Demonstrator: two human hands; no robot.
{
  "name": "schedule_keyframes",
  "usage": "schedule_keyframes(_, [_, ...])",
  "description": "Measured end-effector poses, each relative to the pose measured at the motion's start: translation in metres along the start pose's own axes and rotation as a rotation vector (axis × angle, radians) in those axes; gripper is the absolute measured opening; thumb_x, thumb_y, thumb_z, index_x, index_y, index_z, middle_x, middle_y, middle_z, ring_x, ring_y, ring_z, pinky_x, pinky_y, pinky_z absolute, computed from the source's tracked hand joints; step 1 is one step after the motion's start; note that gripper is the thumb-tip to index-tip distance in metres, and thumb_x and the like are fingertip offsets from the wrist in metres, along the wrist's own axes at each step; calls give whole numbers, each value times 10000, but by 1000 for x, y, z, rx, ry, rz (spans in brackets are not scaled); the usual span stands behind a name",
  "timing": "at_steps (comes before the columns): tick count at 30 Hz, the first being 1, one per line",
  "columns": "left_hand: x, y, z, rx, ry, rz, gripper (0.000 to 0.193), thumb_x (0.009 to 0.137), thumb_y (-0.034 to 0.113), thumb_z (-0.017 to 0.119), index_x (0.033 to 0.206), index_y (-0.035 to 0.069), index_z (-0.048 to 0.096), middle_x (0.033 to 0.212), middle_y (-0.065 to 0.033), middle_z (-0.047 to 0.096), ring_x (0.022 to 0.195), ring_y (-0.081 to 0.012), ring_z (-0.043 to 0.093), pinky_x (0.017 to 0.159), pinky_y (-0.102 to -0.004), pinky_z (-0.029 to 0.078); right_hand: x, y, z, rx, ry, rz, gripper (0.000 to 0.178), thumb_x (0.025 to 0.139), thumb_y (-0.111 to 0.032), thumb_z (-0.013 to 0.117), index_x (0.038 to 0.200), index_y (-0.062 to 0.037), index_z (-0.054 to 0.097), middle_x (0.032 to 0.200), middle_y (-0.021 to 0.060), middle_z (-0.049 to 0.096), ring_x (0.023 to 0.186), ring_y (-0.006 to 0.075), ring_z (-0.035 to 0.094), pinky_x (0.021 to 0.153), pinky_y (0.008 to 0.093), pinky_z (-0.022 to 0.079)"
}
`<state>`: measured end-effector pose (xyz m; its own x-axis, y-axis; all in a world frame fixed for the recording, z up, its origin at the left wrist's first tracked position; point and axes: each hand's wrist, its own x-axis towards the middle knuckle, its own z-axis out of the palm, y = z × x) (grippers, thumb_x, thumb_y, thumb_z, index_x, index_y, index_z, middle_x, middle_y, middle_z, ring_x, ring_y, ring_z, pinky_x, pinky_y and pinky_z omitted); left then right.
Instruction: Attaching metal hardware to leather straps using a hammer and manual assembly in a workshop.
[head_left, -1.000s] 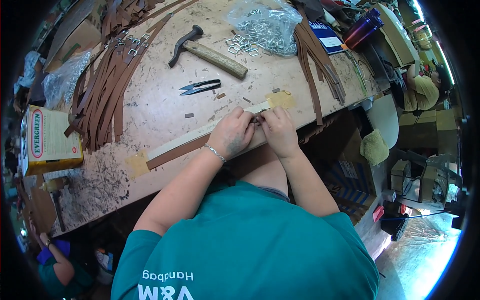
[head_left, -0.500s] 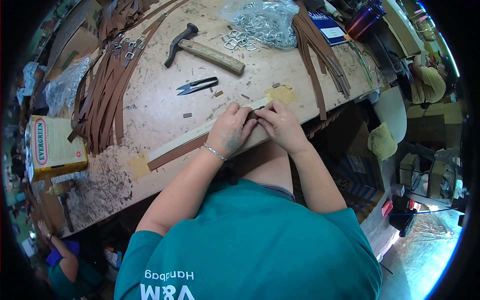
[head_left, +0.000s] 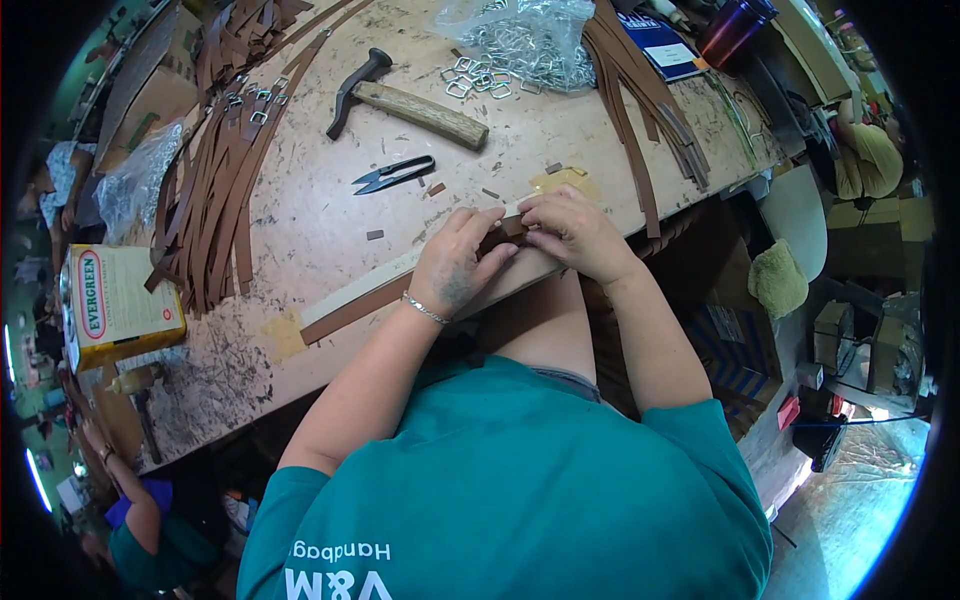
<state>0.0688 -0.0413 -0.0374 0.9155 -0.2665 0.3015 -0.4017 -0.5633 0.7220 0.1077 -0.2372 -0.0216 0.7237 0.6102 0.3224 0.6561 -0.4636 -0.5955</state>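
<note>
Along the table's near edge a brown leather strap (head_left: 355, 315) lies flat beside a pale strip (head_left: 372, 284). My left hand (head_left: 452, 262) is curled over it, thumb and fingers gripping the brown leather between my hands. Close by on the right, my right hand (head_left: 580, 238) pinches the same leather, its fingers bent over the edge. The exact fold between the fingertips is partly hidden. Beyond my hands, small thread snips (head_left: 395, 175) and a hammer (head_left: 420, 112) with a wooden handle lie on the table.
Bundles of brown straps (head_left: 215, 210) with metal buckles lie at left, by a glue can (head_left: 125, 305). A plastic bag of metal rings (head_left: 530, 45), more straps (head_left: 635, 110) and a tumbler (head_left: 735, 32) stand at the back. Another person (head_left: 140, 515) is at lower left.
My right hand has shifted slightly right and its fingers have loosened and spread a little, showing more brown leather between the hands. The left hand stays nearly in place.
</note>
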Motion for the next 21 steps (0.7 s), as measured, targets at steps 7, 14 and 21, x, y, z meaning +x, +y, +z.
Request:
schedule_keyframes(7, [3, 2, 0, 16, -38, 9, 242, 736, 139, 689, 944, 37, 619, 816, -102, 558, 713, -236, 568, 620, -315, 475, -5, 4, 6, 370, 72, 277, 175, 715, -9, 694, 863, -27, 602, 943, 66, 618, 890, 152, 593, 766, 267, 488])
schedule_keyframes(14, [1, 4, 1, 6, -17, 16, 145, 728, 122, 692, 831, 28, 655, 795, -99, 551, 699, -231, 562, 617, -313, 470, -6, 2, 8, 461, -21, 425, 262, 719, 22, 690, 937, -13, 548, 970, 57, 596, 902, 126, 590, 787, 238, 484])
schedule_keyframes(21, [1, 4, 2, 10, -9, 14, 150, 723, 120, 697, 839, 29, 664, 783, -101, 544, 695, -229, 559, 608, -312, 468, -8, 4, 19, 705, 236, 348, 318, 725, -3, 692, 985, -47, 513, 899, 59, 602, 862, 120, 597, 771, 229, 487])
